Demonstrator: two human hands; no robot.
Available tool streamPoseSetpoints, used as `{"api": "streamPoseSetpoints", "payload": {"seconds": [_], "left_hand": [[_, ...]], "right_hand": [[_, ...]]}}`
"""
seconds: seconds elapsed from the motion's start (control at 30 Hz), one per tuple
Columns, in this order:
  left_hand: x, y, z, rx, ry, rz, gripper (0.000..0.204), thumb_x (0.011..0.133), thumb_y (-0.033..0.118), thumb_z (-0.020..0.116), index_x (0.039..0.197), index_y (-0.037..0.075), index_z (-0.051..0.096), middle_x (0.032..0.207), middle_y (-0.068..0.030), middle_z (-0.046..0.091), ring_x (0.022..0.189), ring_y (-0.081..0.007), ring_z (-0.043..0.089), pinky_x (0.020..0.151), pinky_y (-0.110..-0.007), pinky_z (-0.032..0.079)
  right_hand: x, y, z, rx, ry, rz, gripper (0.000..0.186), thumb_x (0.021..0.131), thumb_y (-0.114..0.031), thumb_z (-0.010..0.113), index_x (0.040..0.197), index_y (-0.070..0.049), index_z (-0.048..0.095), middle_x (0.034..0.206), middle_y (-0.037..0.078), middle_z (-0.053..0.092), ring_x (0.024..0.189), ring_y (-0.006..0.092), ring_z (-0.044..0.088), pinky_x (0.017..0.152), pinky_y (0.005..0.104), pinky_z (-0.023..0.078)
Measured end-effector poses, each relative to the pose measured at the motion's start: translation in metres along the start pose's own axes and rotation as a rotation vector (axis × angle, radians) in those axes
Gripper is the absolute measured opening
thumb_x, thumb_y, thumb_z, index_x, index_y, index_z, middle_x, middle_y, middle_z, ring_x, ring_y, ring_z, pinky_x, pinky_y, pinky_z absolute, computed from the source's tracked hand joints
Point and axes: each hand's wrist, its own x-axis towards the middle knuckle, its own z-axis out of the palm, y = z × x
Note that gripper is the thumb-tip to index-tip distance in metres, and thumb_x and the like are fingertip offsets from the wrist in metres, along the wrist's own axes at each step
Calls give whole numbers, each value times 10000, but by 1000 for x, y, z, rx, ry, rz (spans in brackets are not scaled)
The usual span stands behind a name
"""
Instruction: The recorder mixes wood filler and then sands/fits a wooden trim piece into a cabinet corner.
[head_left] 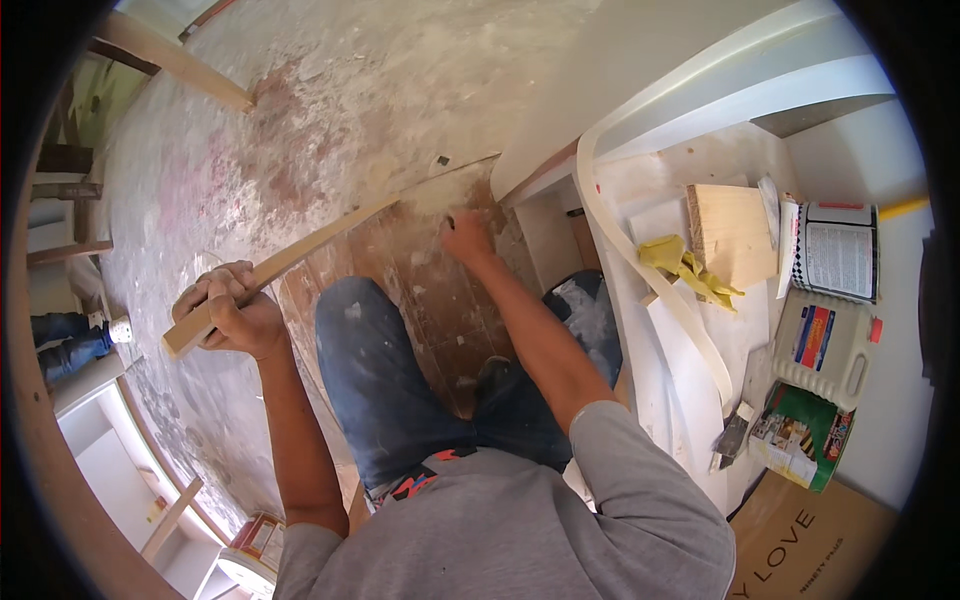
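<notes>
My left hand [235, 312] is wrapped round the near end of a long, narrow wooden strip [320, 238]. The strip slants away from me to the right, its far end close to the dusty floor. Beyond my knees, my right hand [468, 238] is closed in a fist, low over brown, dust-covered tiles [425, 290]. A tiny dark spot shows by its thumb, but what the fingers hold, if anything, is hidden. The strip's far end lies a little left of this fist, apart from it.
At my right is a white counter [690, 350] with a curved edge. On it are a wood block [735, 235], a yellow cloth-like piece [690, 268], a paint can [838, 250], a jug [822, 345] and a green pack [800, 435]. A bucket [255, 555] stands lower left.
</notes>
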Motion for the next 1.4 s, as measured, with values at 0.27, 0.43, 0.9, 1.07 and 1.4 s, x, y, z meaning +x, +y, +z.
{"api": "streamPoseSetpoints", "payload": {"seconds": [0.27, 0.43, 0.9, 1.07, 1.4], "left_hand": [[-9, 1, 4, -19, -23, 19, 176, 837, 34, 546, 992, 74, 473, 629, -76, 504, 531, -163, 507, 532, -348, 535], [-13, 4, 18, -55, -77, 26, 192, 839, 12, 538, 1002, 89, 472, 629, -66, 510, 535, -146, 500, 538, -341, 536], [-12, 3, 0, 9, -112, 5, 223, 850, 106, 577, 1032, 82, 452, 682, -85, 533, 577, -191, 563, 577, -375, 543], [-15, 6, 18, -61, -63, 6, 173, 834, 14, 552, 978, 63, 470, 639, -78, 515, 530, -161, 518, 533, -352, 536], [-22, 13, 16, -91, -176, 31, 148, 824, -16, 557, 952, 12, 488, 749, -125, 595, 602, -197, 594, 600, -357, 559]], "right_hand": [[31, 24, 15, 73, 113, -112, 190, 914, -201, 616, 975, -27, 661, 1001, 209, 690, 1002, 422, 661, 866, 527, 523], [67, 46, 8, 66, 364, -79, 197, 918, -217, 604, 1012, -72, 698, 1018, 199, 706, 1005, 404, 670, 880, 500, 525], [16, 27, 11, 177, -33, -160, 204, 877, -176, 651, 997, -19, 699, 1051, 214, 703, 987, 438, 656, 819, 496, 515], [-5, 46, 16, 128, 82, -46, 242, 823, -194, 659, 987, -25, 710, 1042, 224, 691, 981, 430, 655, 822, 490, 523], [-71, 37, 14, 237, 30, -3, 349, 889, -286, 640, 1051, 6, 740, 971, 278, 715, 951, 462, 693, 879, 509, 547]]}}
